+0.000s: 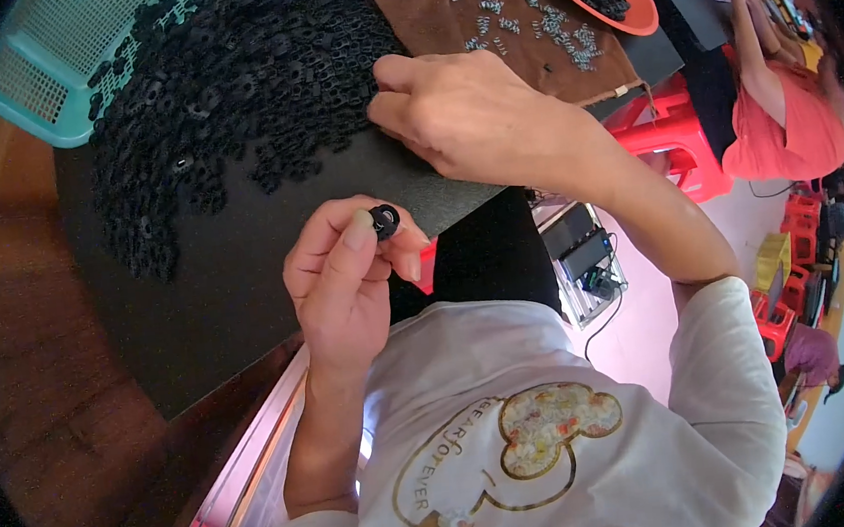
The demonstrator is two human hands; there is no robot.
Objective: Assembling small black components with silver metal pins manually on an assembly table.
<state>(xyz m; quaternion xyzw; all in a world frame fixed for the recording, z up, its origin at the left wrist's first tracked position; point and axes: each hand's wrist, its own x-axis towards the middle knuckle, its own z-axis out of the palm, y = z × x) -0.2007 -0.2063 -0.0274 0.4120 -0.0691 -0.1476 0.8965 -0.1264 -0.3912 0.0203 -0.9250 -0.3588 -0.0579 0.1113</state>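
Between the thumb and fingers of my left hand (338,281) is a small round black plastic part (385,222) with an opening in its face. The hand is raised in front of my body, by the table's near edge. My right hand (454,110) reaches over the table with its fingers curled together at the right side of a wide pile of small black plastic parts (254,67). Its fingertips are turned away, so whatever they pinch is hidden. Just beyond that hand, small metal springs (554,26) lie scattered on a brown cloth (420,8).
A teal mesh basket (55,80) stands at the far left, against the pile. An orange bowl (636,14) of black parts sits at the far right. Below the table's right end is a red plastic stool (678,146). Other people sit farther right, one in a coral top (787,131).
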